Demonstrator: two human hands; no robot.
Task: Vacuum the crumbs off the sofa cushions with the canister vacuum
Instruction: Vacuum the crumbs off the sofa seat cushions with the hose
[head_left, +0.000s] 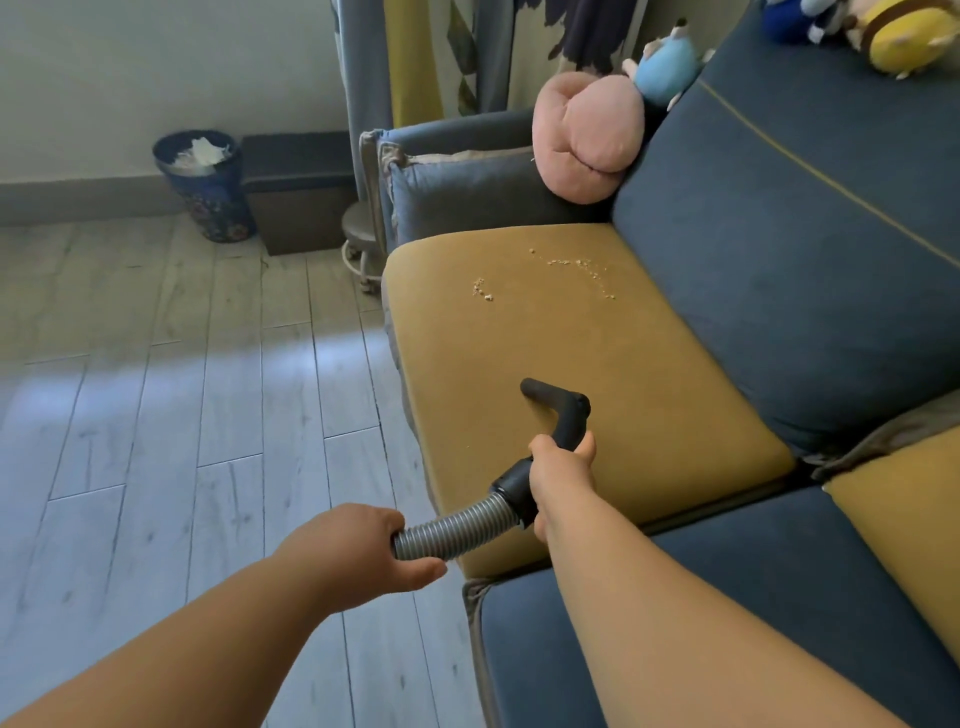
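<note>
While the left hand (363, 551) and right hand (561, 475) grip the hose (452, 531), crumbs (571, 263) dot the cushion (597, 343) near its back edge.
A hasty sweep could scatter them.

A blue patterned wastebasket (208, 202) stands on the pale plank floor (156, 389) beside a dark brown box (298, 202). A pink plush pillow (587, 135) touches a light-blue plush toy (665, 67).

Soft daylight leaves a pale patch on the floor (218, 379); image is sharp, with wide-angle bending at the edges.
</note>
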